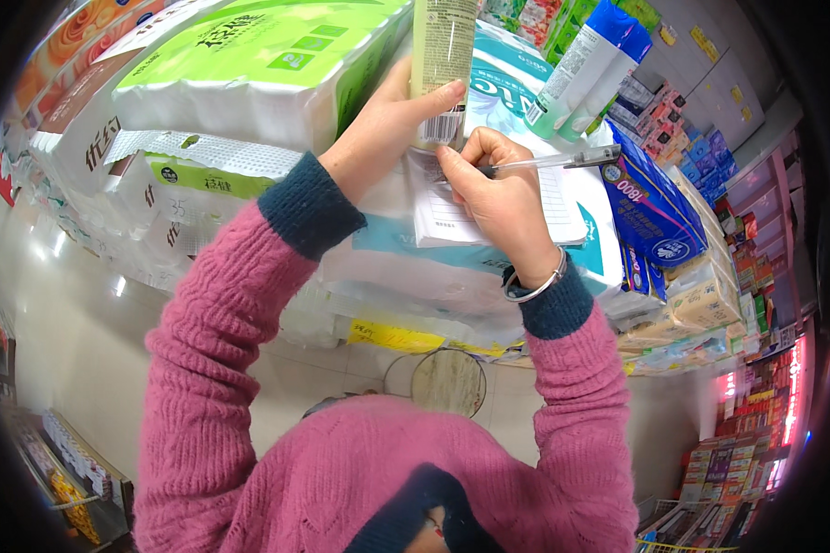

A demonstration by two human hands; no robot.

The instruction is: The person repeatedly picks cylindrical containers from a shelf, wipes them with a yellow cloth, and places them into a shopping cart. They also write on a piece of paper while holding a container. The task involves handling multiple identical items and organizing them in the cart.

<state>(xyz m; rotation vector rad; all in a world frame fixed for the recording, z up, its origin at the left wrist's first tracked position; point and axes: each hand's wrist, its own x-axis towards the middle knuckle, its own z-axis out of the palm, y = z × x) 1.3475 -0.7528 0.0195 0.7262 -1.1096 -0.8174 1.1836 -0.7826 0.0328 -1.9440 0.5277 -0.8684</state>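
My left hand point(385, 124) is wrapped round a pale yellow-green bottle point(444, 55) with a printed label and a barcode near its lower end. The bottle stands over the far edge of a white lined notepad point(443, 217). In my right hand point(507, 189) a clear pen point(553, 159) with a dark cap end is pinched between thumb and fingers. Its tip is at the paper, partly hidden by my fingers. The pad rests on a white and teal plastic-wrapped pack point(387, 249). Two blue-capped bottles point(592, 69) stand just beyond my right hand.
A green and white tissue pack point(249, 55) sits on the stack at left. Dark blue packs point(650, 198) lie at right. A yellow paper strip point(395, 336) hangs on the stack's front edge. Below is a round stool point(448, 382); stocked shelves point(742, 433) stand far right.
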